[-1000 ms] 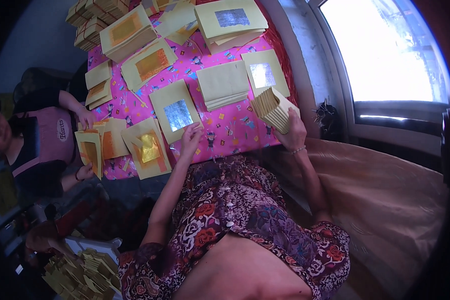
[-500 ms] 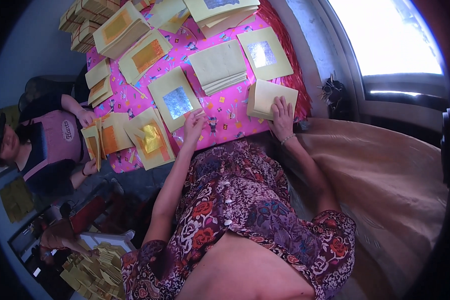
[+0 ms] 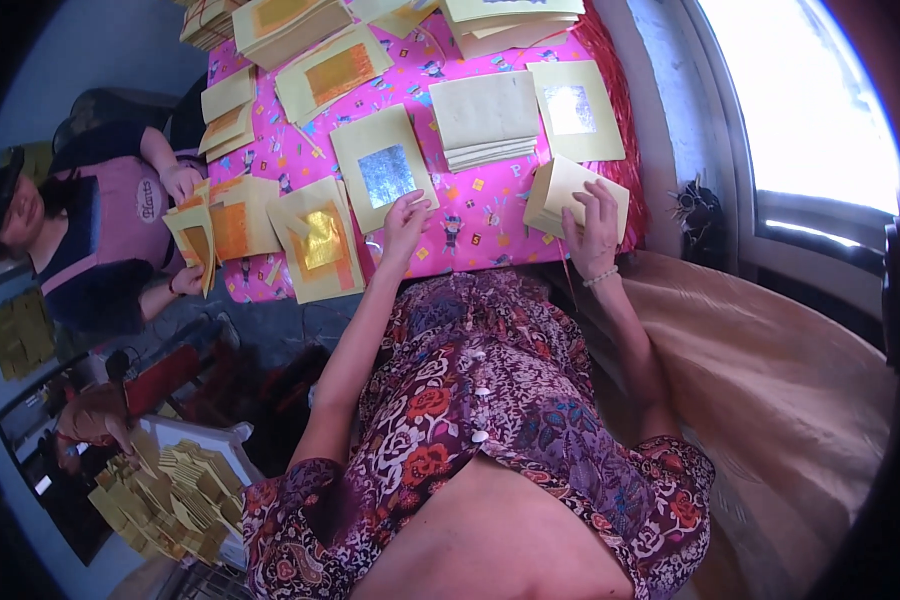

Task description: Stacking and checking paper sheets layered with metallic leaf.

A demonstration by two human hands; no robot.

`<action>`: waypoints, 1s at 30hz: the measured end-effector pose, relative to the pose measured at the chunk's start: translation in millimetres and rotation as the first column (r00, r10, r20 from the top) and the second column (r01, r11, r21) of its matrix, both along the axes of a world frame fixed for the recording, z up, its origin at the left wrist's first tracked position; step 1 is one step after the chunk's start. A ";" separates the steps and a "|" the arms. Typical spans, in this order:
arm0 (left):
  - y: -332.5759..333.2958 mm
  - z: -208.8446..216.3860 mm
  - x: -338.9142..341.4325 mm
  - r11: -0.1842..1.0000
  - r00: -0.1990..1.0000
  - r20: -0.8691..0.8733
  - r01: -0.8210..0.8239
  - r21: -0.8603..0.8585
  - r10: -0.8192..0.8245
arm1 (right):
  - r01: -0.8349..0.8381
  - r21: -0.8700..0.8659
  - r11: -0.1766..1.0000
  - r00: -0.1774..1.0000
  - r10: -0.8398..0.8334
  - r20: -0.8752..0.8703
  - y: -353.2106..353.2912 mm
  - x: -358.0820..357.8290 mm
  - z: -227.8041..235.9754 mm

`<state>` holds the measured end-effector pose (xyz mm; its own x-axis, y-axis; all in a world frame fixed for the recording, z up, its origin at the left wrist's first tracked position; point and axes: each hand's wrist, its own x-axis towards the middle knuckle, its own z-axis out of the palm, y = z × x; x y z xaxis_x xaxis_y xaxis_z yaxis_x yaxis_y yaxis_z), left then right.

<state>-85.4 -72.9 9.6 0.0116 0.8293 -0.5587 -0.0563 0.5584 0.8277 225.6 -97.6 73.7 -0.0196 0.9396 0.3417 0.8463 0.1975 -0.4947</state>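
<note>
My left hand (image 3: 407, 225) is closed, fingertips together at the lower right corner of a yellowish paper sheet with a silver foil square (image 3: 385, 175). Whatever those fingers pinch, if anything, is too small to make out. My right hand (image 3: 594, 228), a beaded bracelet on its wrist, rests with arched, spread fingers on a stack of plain yellowish paper (image 3: 562, 195) at the table's near right. The stack's left edge is fanned. Beyond it lie another sheet with silver foil (image 3: 571, 112) and a thick pile of folded plain paper (image 3: 485, 112).
A pink patterned cloth (image 3: 470, 250) covers the table, with red fringe (image 3: 625, 110) along its right side. Sheets with gold foil (image 3: 320, 240) and orange patches lie left. A co-worker (image 3: 110, 210) in a pink apron handles orange-patched sheets. Brown fabric (image 3: 750, 350) drapes at my right.
My view has shifted, so the table sits higher and farther right in it. My right hand's fingers have arched up from lying flat on the paper stack. My left hand stays by the silver-foil sheet.
</note>
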 end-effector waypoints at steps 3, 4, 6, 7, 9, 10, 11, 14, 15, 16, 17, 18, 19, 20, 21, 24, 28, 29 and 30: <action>-11.7 -5.6 -15.2 0.993 0.977 -0.213 0.053 0.102 -0.031 | -0.144 -0.107 0.984 0.982 0.128 -0.139 5.7 -37.5 13.1; -14.8 -4.0 -20.3 0.994 0.977 -0.213 0.039 0.100 -0.017 | -0.217 -0.125 0.968 0.973 0.204 -0.109 7.3 -50.2 7.3; -15.8 -0.9 -31.6 0.917 0.804 -0.592 0.274 0.289 -0.054 | -0.348 -0.191 0.918 0.934 0.322 -0.151 14.7 -82.3 -1.2; -15.3 5.6 -36.1 0.863 0.650 -0.758 0.411 0.294 -0.052 | -0.387 -0.162 0.908 0.919 0.366 -0.143 19.4 -98.2 -12.4; -13.0 10.1 -45.0 0.831 0.568 -0.821 0.483 0.276 -0.057 | -0.462 -0.178 0.869 0.887 0.448 -0.115 30.3 -124.0 -36.8; -10.9 9.0 -48.8 0.792 0.477 -0.877 0.556 0.252 -0.056 | -0.471 -0.181 0.863 0.882 0.457 -0.116 37.6 -133.0 -48.8; -9.7 6.9 -52.5 0.785 0.491 -0.867 0.569 0.244 -0.087 | -0.515 -0.220 0.829 0.857 0.507 -0.094 44.7 -141.3 -57.7; -6.6 -1.1 -61.2 0.723 0.448 -0.888 0.646 0.246 -0.098 | -0.573 -0.317 0.756 0.802 0.597 -0.025 57.6 -157.7 -71.1; -5.9 -4.0 -62.7 0.729 0.451 -0.887 0.639 0.246 -0.097 | -0.596 -0.309 0.741 0.776 0.630 0.015 60.7 -162.0 -73.5; -3.7 -6.6 -63.7 0.713 0.441 -0.892 0.655 0.249 -0.094 | -0.617 -0.300 0.728 0.750 0.659 0.056 64.1 -165.2 -78.0; -1.4 -9.1 -64.3 0.697 0.431 -0.898 0.672 0.253 -0.090 | -0.619 -0.303 0.725 0.747 0.662 0.057 66.9 -167.7 -82.2; 0.7 -11.5 -64.2 0.699 0.434 -0.897 0.668 0.253 -0.090 | -0.624 -0.276 0.731 0.739 0.667 0.097 69.3 -169.6 -86.0; 1.8 -13.0 -64.3 0.700 0.423 -0.900 0.674 0.234 -0.106 | -0.631 -0.249 0.735 0.729 0.671 0.134 70.7 -171.4 -89.3; 3.0 -14.2 -64.6 0.701 0.412 -0.903 0.680 0.215 -0.122 | -0.634 -0.252 0.731 0.726 0.675 0.133 71.8 -172.2 -92.2; 4.8 -15.3 -65.3 0.704 0.414 -0.902 0.677 0.214 -0.123 | -0.636 -0.240 0.733 0.722 0.676 0.152 72.7 -172.3 -94.9; 10.0 -17.8 -67.2 0.684 0.364 -0.920 0.709 0.171 -0.148 | -0.643 -0.229 0.730 0.705 0.682 0.194 76.6 -171.6 -105.4; 12.8 -15.0 -69.1 0.692 0.395 -0.899 0.704 0.162 -0.191 | -0.666 -0.249 0.703 0.689 0.708 0.153 79.6 -171.2 -105.4; 11.8 -15.0 -70.7 0.692 0.417 -0.891 0.697 0.187 -0.179 | -0.668 -0.250 0.701 0.688 0.710 0.153 81.1 -171.1 -103.3; 11.3 -15.1 -71.8 0.693 0.418 -0.891 0.696 0.187 -0.179 | -0.667 -0.308 0.678 0.684 0.722 0.108 82.9 -170.9 -101.2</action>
<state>-157.1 -61.6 -5.5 0.2556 0.9628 -0.0871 0.8485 -0.1802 0.4976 54.7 -14.7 -27.6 -0.7413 0.6705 0.0311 0.5933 0.6762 -0.4368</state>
